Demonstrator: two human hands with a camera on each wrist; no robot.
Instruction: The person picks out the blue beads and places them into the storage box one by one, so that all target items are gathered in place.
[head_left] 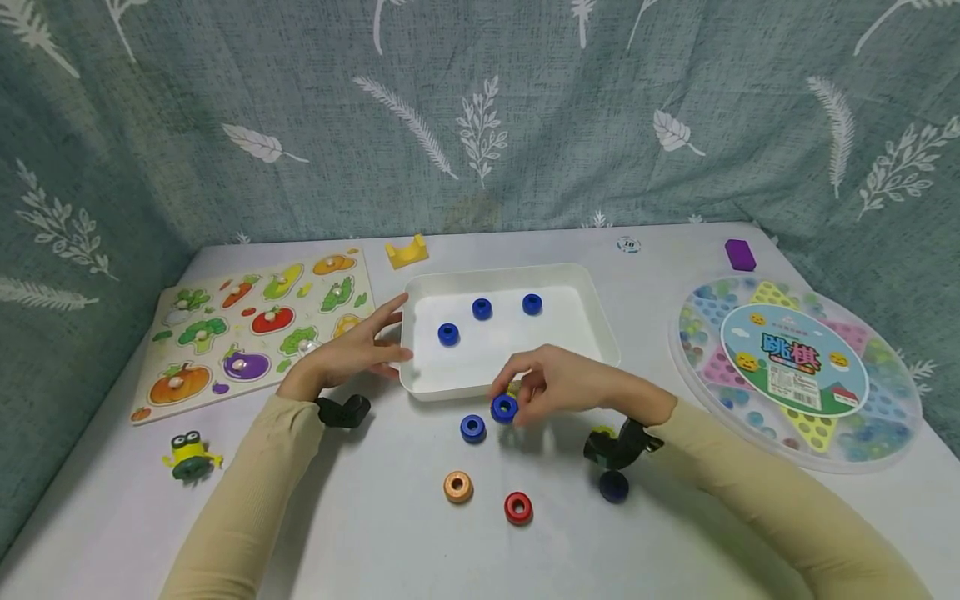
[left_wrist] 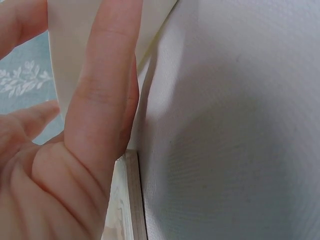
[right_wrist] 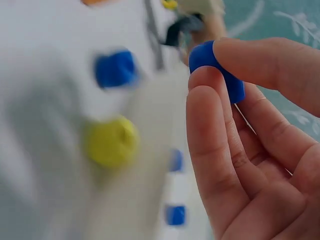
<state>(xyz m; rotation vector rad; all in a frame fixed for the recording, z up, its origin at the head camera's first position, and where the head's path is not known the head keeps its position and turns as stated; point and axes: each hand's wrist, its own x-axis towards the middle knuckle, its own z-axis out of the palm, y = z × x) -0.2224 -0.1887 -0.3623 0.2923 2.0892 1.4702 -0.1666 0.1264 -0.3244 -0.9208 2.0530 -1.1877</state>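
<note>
My right hand [head_left: 558,385] pinches a blue ring-shaped bead [head_left: 504,408] between thumb and fingertips, just off the near edge of a white tray [head_left: 510,390]. The right wrist view shows this blue bead [right_wrist: 212,57] at the fingertips, with a blurred yellow bead [right_wrist: 111,141] below the hand, mostly hidden in the head view. Inside the tray lie three blue beads [head_left: 482,309]. My left hand [head_left: 352,354] touches the tray's left wall with fairly straight fingers. On the table nearer me are another blue bead [head_left: 472,428], an orange bead [head_left: 458,487] and a red bead [head_left: 518,508].
A vegetable puzzle board [head_left: 255,329] lies left, with a yellow-green toy figure [head_left: 191,457] before it. A round game box [head_left: 795,371] fills the right side. A dark bead [head_left: 613,487] sits under my right wrist. Behind are a yellow block [head_left: 407,252] and a purple block [head_left: 741,255].
</note>
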